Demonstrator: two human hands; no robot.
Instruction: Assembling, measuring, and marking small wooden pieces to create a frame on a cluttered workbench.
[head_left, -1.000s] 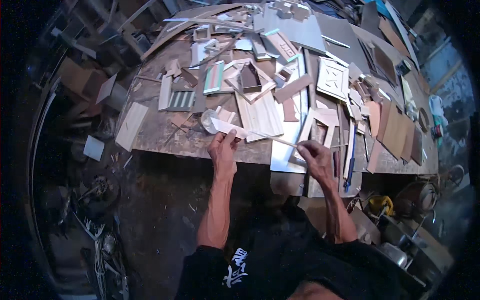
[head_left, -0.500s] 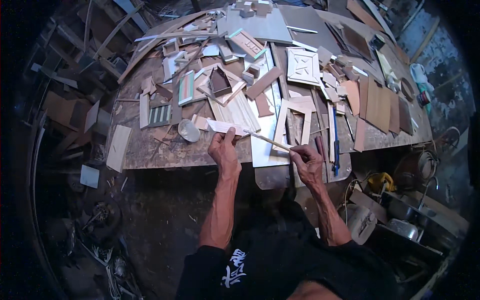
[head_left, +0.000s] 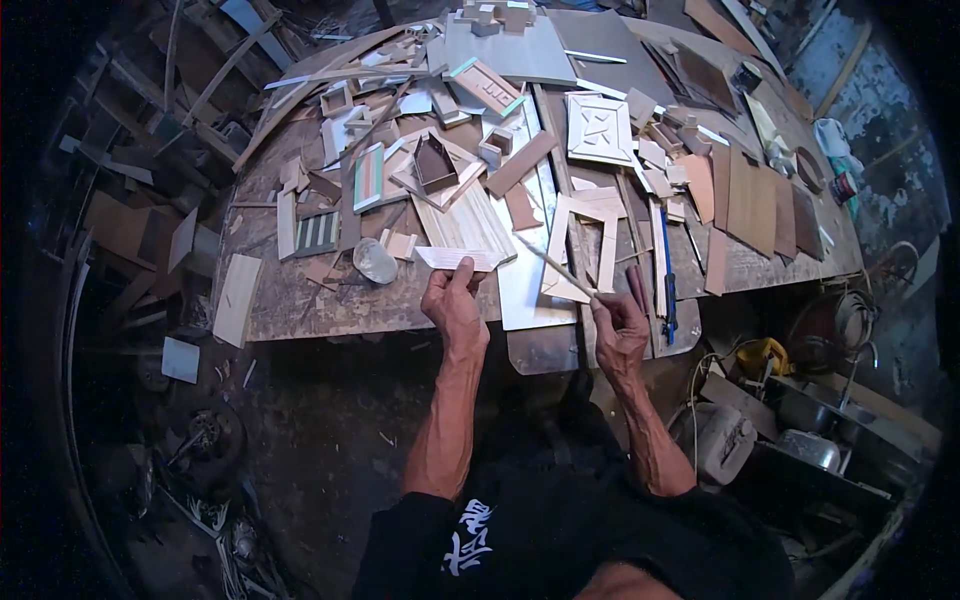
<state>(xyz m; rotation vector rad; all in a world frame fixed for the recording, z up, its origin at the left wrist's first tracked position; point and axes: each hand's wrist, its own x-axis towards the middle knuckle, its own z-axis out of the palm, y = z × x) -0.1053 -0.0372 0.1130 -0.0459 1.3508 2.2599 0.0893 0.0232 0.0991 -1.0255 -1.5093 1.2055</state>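
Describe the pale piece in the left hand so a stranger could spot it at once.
Find the cluttered workbench, then look at its near edge. There the left hand pinches a short, pale, slant-ended strip. Unlike the loose pale pieces lying on the bench, this one sits in the hand's grip.

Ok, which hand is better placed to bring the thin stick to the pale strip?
Probably the right hand: it grips the thin stick, whose far end sits near the pale strip. The left hand is occupied holding that strip.
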